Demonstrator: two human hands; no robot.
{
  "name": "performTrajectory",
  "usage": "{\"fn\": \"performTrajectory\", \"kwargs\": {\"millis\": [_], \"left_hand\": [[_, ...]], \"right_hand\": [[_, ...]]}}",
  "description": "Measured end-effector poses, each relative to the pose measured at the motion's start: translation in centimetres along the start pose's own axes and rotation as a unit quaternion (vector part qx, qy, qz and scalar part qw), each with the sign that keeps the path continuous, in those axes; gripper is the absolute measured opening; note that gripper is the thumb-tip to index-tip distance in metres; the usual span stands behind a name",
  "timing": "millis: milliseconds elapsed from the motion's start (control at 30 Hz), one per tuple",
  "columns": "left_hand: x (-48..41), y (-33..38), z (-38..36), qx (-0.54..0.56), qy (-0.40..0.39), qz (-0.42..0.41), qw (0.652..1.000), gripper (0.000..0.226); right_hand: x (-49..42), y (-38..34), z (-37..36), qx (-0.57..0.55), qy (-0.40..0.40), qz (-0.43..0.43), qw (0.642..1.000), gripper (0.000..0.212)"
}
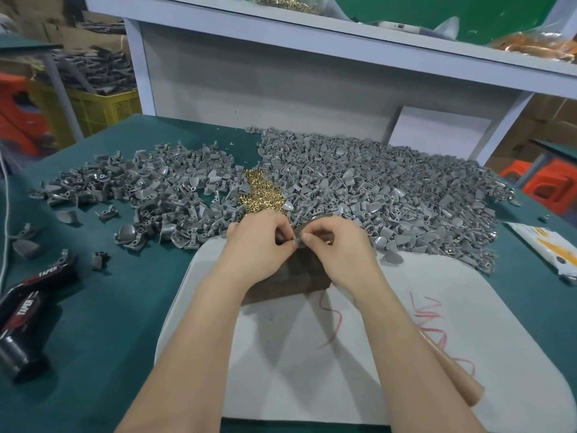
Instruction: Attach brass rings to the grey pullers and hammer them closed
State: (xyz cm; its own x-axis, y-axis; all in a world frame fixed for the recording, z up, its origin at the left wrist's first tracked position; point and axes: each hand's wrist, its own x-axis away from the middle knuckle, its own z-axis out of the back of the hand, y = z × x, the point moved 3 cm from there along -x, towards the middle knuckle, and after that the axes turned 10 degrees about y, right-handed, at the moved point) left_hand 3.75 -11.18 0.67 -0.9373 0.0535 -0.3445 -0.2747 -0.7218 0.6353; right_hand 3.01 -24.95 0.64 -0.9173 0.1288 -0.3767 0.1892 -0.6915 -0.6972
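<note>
We see both hands meeting over the middle of the table. The left hand (pixel 259 242) and right hand (pixel 337 248) each have curled fingers and pinch one small grey puller (pixel 297 242) between their fingertips. The piece is so small and so covered that we cannot tell whether a ring already sits on it. The hands hover just above a dark block (pixel 296 276), which rests at the far end of a white board (pixel 312 364) scrawled with red marks.

Taking the hands as the dial's centre, the brass rings (pixel 262 192) lie in a loose heap at 12 o'clock, just beyond the knuckles. The larger heap of pullers (pixel 390 189) spreads from 1 to 3 o'clock, touching the rings' right edge. The smaller heap (pixel 150 189) runs out towards 10 o'clock. At 5 o'clock a wooden handle (pixel 452 379) lies on the board beside the right forearm. At 8 o'clock a black tool marked TAPER (pixel 28 307) lies on the green table cover (pixel 109 323), well apart from the hands. A white packet (pixel 543 248) lies at 3 o'clock.
</note>
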Motion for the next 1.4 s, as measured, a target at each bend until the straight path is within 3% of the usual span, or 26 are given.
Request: {"fn": "performTrajectory", "kwargs": {"millis": [167,367,700,833,967,1067,1400], "left_hand": [[0.1,0.0,0.0,0.005,0.0,0.006,1.0,0.027],[0.0,0.1,0.0,-0.004,-0.008,-0.011,1.0,0.013],[-0.1,0.2,0.0,-0.001,-0.011,-0.021,1.0,0.014],[-0.1,0.1,0.0,0.002,-0.009,-0.014,1.0,0.014],[0.0,-0.1,-0.1,0.008,0.001,0.0,1.0,0.025],[0.0,-0.1,-0.1,0.011,0.003,0.001,1.0,0.027],[0.0,0.0,0.0,0.013,-0.005,0.002,1.0,0.026]], "right_hand": [[0.0,-0.9,0.1,0.106,0.013,0.065,0.992,0.009],[-0.4,-3.1,-0.2,0.281,-0.012,0.138,0.95,0.014],[-0.5,-4.1,-0.7,0.346,-0.034,0.159,0.924,0.027],[-0.6,-3.1,-0.5,0.304,-0.036,0.151,0.94,0.015],[-0.4,-1.0,0.6,0.078,-0.032,0.035,0.996,0.015],[-0.2,0.0,1.0,-0.034,-0.011,-0.019,0.999,0.018],[-0.1,0.1,-0.3,0.023,0.01,0.073,0.997,0.011]]}}
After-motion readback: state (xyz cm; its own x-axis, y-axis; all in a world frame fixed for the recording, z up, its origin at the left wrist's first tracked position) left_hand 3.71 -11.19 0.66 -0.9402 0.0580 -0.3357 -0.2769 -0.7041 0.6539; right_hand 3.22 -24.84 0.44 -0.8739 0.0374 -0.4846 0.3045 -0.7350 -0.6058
